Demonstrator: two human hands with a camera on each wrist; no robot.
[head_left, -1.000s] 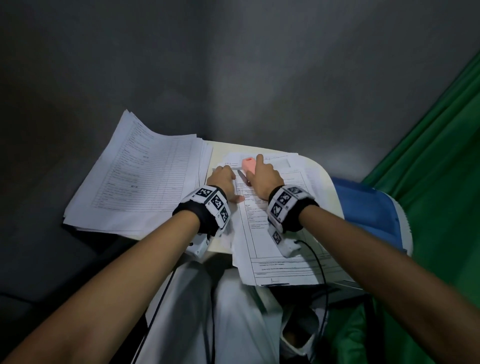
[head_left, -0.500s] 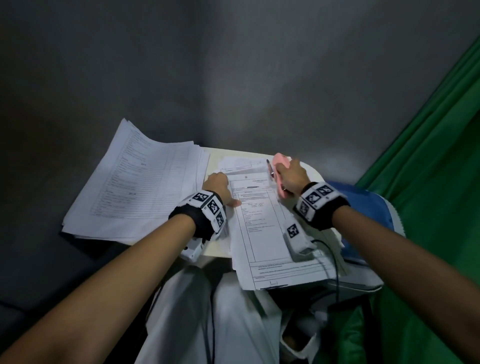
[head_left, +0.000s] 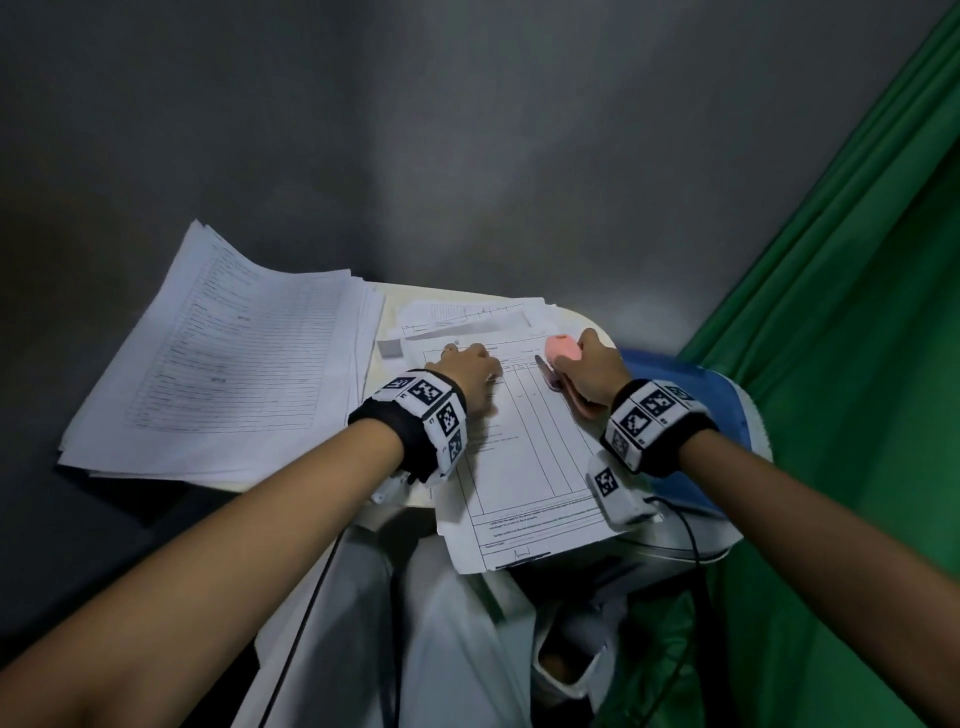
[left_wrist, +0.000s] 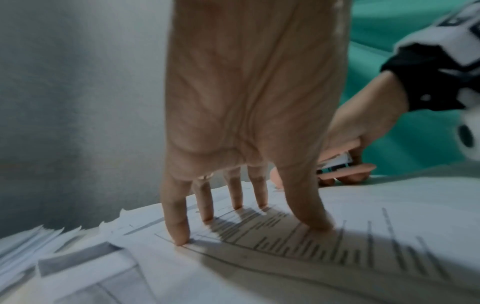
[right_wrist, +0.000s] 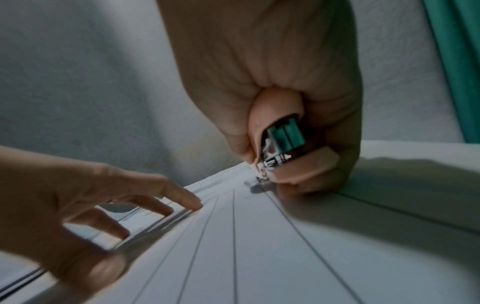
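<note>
The right grip (head_left: 595, 376) is curled round a pink stapler (head_left: 561, 349) at the top right corner of the printed form (head_left: 524, 467) on the counter (head_left: 388, 307). The left grip (head_left: 467, 370), fingers (left_wrist: 178, 224) straight, presses the form's upper left part.

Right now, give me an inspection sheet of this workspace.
Surface: small cream table, mostly covered by paper.
Job's things: pink stapler at the printed form's top right corner.
Clutter: stack of printed sheets on the left; loose papers under the form.
Hands: left hand presses the form with straight fingertips; right hand grips the stapler.
Cables: black cable from the right wrist camera.
Surroundings: grey wall, green curtain.
</note>
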